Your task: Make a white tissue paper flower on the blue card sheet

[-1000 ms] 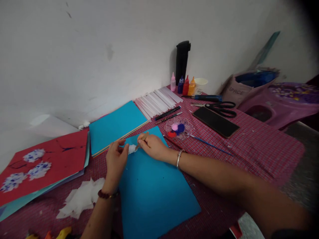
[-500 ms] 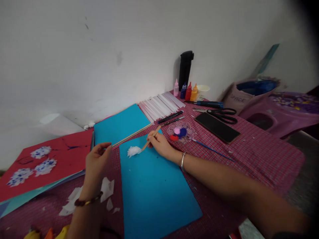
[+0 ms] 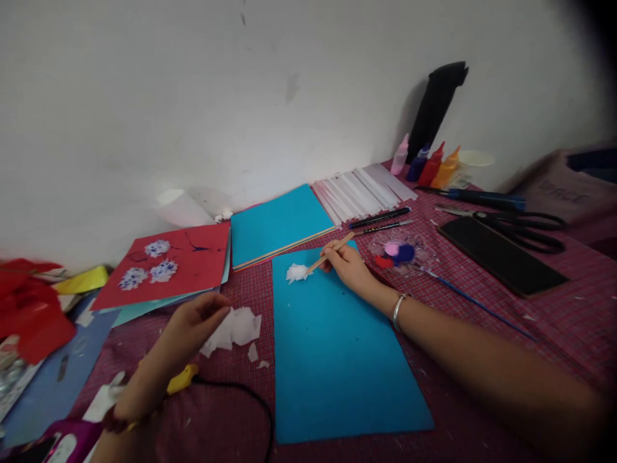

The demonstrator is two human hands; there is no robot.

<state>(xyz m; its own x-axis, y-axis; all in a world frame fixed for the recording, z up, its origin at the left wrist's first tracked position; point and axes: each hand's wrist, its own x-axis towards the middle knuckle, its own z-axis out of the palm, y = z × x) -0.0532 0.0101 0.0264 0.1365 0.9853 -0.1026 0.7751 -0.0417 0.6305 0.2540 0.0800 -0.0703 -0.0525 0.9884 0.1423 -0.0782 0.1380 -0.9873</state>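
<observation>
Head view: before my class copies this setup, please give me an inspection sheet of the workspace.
Surface: red checked cloth.
Job's things: nearer blue sheet bearing a white paper tuft; wooden stick with its tip at the tuft.
Clutter: loose white paper pieces, scissors, paint palette.
Hands: right hand holds the stick; left hand is near the loose pieces, its hold unclear.
Cables: black cable left of the nearer blue sheet.
Surroundings: pale wall behind; bag at right.

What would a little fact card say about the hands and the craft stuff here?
Right hand: holding a wooden craft stick
Stick's lower end: at a white paper tuft
Under the tuft: blue sheet
Left hand: near white paper pieces
Paint palette colours: pink, blue, red
Red sheet: three white-and-blue flowers
</observation>
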